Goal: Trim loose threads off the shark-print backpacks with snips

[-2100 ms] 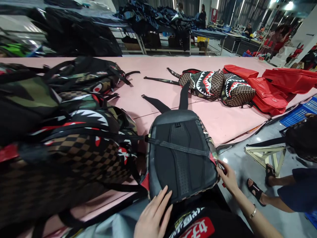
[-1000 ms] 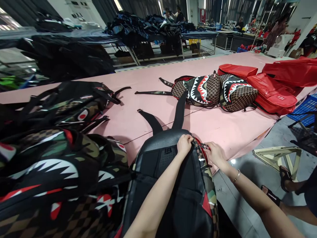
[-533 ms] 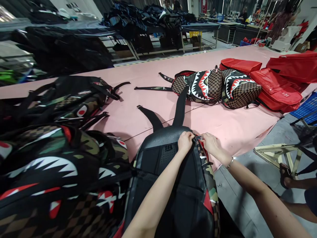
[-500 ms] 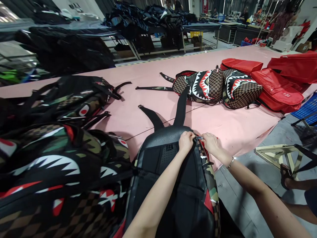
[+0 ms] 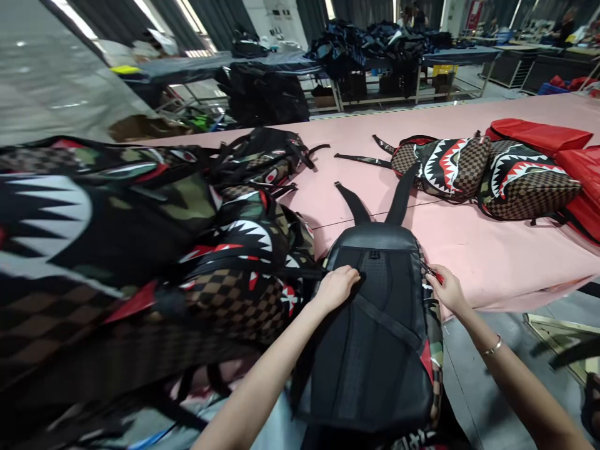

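Observation:
A black backpack lies with its padded back panel facing up, its two straps stretched out over the far edge. Its side has brown checks, camouflage and a red patch. My left hand rests on the left part of the back panel, fingers curled in against the black fabric. At the right side seam, my right hand is closed on small thread snips with a red part and a dark, narrow tip. That tip lies close to the checked edge.
Shark-mouth backpacks are heaped at my left. Two more checked backpacks and red bags lie on the pink table at the right. A pale frame stool stands on the floor.
My view has swung left. My left hand has moved from the top right corner to the left of the back panel. My right hand stays by the right seam, slightly lower.

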`<state>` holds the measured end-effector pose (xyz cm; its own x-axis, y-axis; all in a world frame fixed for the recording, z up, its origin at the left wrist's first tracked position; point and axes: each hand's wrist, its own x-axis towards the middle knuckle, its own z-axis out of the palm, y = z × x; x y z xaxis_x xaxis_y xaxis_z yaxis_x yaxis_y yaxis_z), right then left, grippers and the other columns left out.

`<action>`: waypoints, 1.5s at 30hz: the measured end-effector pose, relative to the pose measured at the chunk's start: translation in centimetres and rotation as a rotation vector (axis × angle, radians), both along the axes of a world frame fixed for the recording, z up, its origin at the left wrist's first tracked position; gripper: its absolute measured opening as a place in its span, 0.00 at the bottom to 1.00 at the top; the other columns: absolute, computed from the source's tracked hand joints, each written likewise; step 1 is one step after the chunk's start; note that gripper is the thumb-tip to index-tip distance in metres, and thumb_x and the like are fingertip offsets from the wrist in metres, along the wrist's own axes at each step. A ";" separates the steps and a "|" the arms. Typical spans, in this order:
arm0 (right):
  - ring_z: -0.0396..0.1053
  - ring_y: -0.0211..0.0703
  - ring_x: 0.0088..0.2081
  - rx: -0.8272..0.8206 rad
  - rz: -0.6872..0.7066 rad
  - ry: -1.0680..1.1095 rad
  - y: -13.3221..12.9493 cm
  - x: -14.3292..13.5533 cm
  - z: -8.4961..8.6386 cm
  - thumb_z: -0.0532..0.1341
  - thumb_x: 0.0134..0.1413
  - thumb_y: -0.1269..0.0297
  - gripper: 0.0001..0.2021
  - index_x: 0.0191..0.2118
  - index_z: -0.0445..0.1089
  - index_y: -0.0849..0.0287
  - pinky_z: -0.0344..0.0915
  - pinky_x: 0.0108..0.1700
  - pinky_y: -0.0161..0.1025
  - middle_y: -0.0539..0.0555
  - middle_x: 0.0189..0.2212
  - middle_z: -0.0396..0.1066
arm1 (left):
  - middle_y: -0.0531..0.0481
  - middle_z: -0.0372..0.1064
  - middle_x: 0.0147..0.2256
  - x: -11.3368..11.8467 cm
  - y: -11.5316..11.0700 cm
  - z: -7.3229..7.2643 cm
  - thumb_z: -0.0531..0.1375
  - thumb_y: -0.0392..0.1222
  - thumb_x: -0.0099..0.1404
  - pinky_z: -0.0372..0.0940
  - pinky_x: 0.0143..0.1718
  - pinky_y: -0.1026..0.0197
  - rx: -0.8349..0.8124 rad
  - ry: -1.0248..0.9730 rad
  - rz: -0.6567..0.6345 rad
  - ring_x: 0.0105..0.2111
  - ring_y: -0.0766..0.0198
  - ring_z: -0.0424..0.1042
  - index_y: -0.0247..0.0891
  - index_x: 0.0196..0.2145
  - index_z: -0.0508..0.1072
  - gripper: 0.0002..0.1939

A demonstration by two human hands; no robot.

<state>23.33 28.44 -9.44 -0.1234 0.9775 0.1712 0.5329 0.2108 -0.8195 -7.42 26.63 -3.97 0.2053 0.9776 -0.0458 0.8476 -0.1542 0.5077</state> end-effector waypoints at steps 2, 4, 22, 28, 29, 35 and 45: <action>0.68 0.47 0.45 -0.021 0.041 0.022 -1.2 -0.6 0.0 0.55 0.53 0.58 0.16 0.44 0.67 0.61 0.63 0.49 0.45 0.60 0.43 0.70 | 0.49 0.66 0.29 -1.9 -3.5 0.7 0.50 0.40 0.63 0.59 0.34 0.63 -0.011 0.042 0.070 0.32 0.63 0.68 0.39 0.27 0.66 0.09; 0.67 0.47 0.46 -0.043 0.102 0.016 -2.4 -1.5 0.6 0.57 0.51 0.57 0.17 0.45 0.66 0.60 0.62 0.50 0.45 0.59 0.44 0.70 | 0.52 0.65 0.25 -2.5 -7.5 1.4 0.49 0.40 0.63 0.59 0.31 0.64 -0.071 0.013 0.098 0.27 0.65 0.68 0.39 0.27 0.64 0.09; 0.68 0.42 0.38 -0.103 0.436 -0.247 -7.0 -11.8 7.4 0.56 0.51 0.64 0.11 0.41 0.67 0.57 0.62 0.44 0.41 0.53 0.37 0.71 | 0.44 0.70 0.40 -4.4 -9.1 -1.3 0.51 0.36 0.62 0.62 0.43 0.62 0.124 -0.060 0.353 0.40 0.61 0.70 0.38 0.40 0.72 0.12; 0.67 0.39 0.30 -0.121 0.383 -0.278 -8.4 -11.0 7.1 0.57 0.49 0.59 0.12 0.40 0.68 0.56 0.62 0.37 0.37 0.49 0.28 0.69 | 0.47 0.68 0.29 -5.1 -4.7 -2.7 0.54 0.33 0.58 0.62 0.38 0.62 0.121 -0.023 0.247 0.36 0.60 0.69 0.38 0.26 0.72 0.08; 0.66 0.39 0.29 -0.127 0.373 -0.278 -8.4 -10.9 7.0 0.57 0.49 0.58 0.13 0.41 0.69 0.55 0.62 0.36 0.36 0.48 0.27 0.69 | 0.46 0.67 0.29 -5.2 -4.5 -2.7 0.54 0.32 0.57 0.61 0.39 0.61 0.126 -0.029 0.229 0.37 0.59 0.68 0.38 0.25 0.71 0.08; 0.64 0.37 0.25 -0.118 0.341 -0.257 -7.8 -11.4 7.1 0.58 0.48 0.54 0.15 0.40 0.70 0.55 0.60 0.33 0.35 0.46 0.24 0.67 | 0.45 0.67 0.31 -6.1 -5.5 -3.0 0.51 0.35 0.60 0.62 0.42 0.59 0.178 -0.128 0.235 0.36 0.60 0.68 0.37 0.28 0.68 0.08; 0.68 0.40 0.32 -0.189 0.396 -0.271 -8.1 -13.6 7.4 0.56 0.52 0.55 0.14 0.38 0.70 0.58 0.62 0.38 0.37 0.51 0.32 0.72 | 0.49 0.72 0.36 -5.6 -14.3 -1.3 0.47 0.42 0.64 0.61 0.41 0.62 0.151 -0.264 0.222 0.36 0.63 0.69 0.40 0.36 0.70 0.13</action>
